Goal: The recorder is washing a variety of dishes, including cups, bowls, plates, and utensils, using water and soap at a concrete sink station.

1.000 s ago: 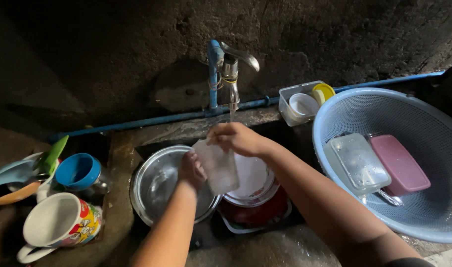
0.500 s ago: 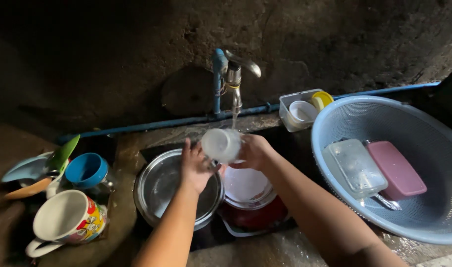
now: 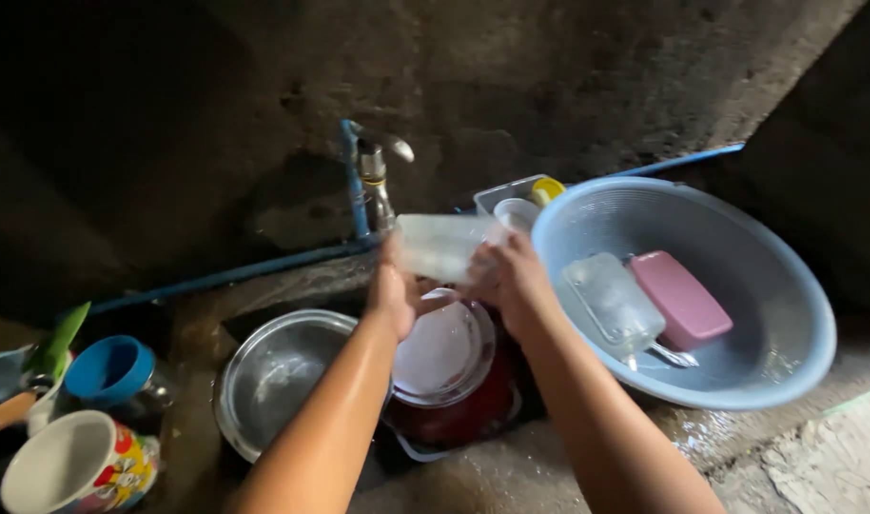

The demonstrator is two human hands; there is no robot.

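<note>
Both of my hands hold a clear plastic cup [image 3: 438, 246] on its side, just right of the metal tap [image 3: 374, 181]. My left hand [image 3: 392, 288] grips its left end and my right hand [image 3: 509, 278] grips its right end. Below the cup a white plate [image 3: 444, 350] lies on red dishes in the sink. To the left of them sits a round steel bowl [image 3: 273, 376].
A large pale blue basket [image 3: 758, 333] at right holds a clear box [image 3: 614, 303], a pink lid [image 3: 680, 300] and a spoon. A small clear tub [image 3: 511, 195] stands behind it. At left are a blue cup [image 3: 107, 369], a printed white mug [image 3: 78, 471] and a green utensil.
The cup has moved up and to the right, from under the running tap toward the blue basket. My view has swung right, and no water stream shows now.
</note>
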